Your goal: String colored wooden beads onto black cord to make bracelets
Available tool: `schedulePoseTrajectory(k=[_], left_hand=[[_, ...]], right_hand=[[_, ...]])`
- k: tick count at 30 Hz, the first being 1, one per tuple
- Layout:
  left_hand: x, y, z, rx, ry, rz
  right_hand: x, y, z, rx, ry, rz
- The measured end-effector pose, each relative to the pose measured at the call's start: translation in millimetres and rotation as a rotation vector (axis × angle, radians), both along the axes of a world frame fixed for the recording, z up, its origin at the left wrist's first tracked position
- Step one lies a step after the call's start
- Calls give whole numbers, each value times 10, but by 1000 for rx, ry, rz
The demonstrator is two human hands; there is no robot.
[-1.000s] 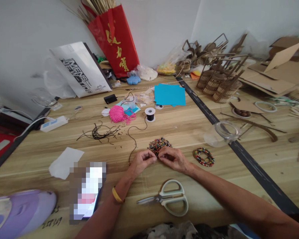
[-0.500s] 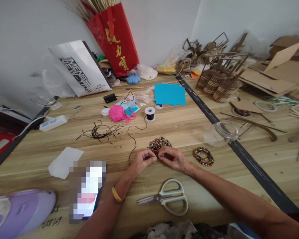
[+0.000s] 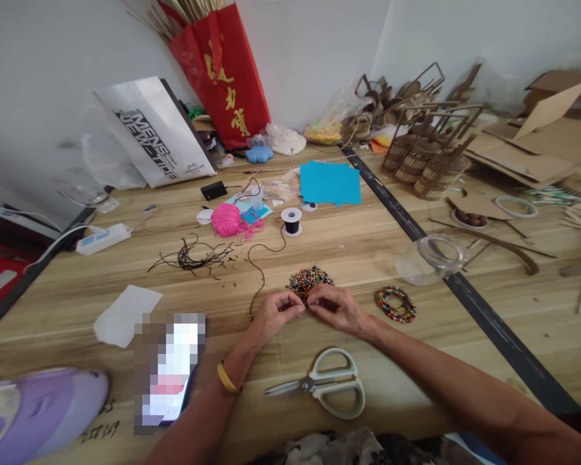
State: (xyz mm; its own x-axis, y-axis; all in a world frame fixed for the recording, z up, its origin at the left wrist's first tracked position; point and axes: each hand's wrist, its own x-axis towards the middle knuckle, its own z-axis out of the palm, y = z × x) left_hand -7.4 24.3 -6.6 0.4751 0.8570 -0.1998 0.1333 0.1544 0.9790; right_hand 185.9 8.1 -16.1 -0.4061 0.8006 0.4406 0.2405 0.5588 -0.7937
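Both hands meet at the near edge of a pile of small multicoloured beads (image 3: 310, 279). My left hand (image 3: 277, 313) is pinched, thumb against fingers, and what it holds is too small to make out. Close beside it, my right hand (image 3: 336, 309) pinches in the same way, its fingertips almost touching the left ones. A dark cord (image 3: 250, 258) runs from a white spool (image 3: 291, 221) down to beside my left hand. Thin pale threads lie below that hand. To the right rests a coil of strung beads (image 3: 396, 304). Scissors (image 3: 322, 383) lie nearer me.
A phone (image 3: 177, 371), white paper (image 3: 127, 316) and a purple device (image 3: 48, 410) are at left. Behind are cut black cords (image 3: 193, 256), pink yarn (image 3: 226, 220) and blue sheets (image 3: 330, 183). Clear rings (image 3: 440, 253) and small woven baskets (image 3: 428, 158) stand at right.
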Motion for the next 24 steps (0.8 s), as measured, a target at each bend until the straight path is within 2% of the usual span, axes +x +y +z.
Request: schedulePoseTrajectory(k=[18, 24], left_hand=[[32, -2, 12, 2, -15, -4], [30, 1, -12, -20, -26, 7]], right_hand=[[-6, 2, 42, 50, -4, 45], [-6, -19, 32, 18, 4, 2]])
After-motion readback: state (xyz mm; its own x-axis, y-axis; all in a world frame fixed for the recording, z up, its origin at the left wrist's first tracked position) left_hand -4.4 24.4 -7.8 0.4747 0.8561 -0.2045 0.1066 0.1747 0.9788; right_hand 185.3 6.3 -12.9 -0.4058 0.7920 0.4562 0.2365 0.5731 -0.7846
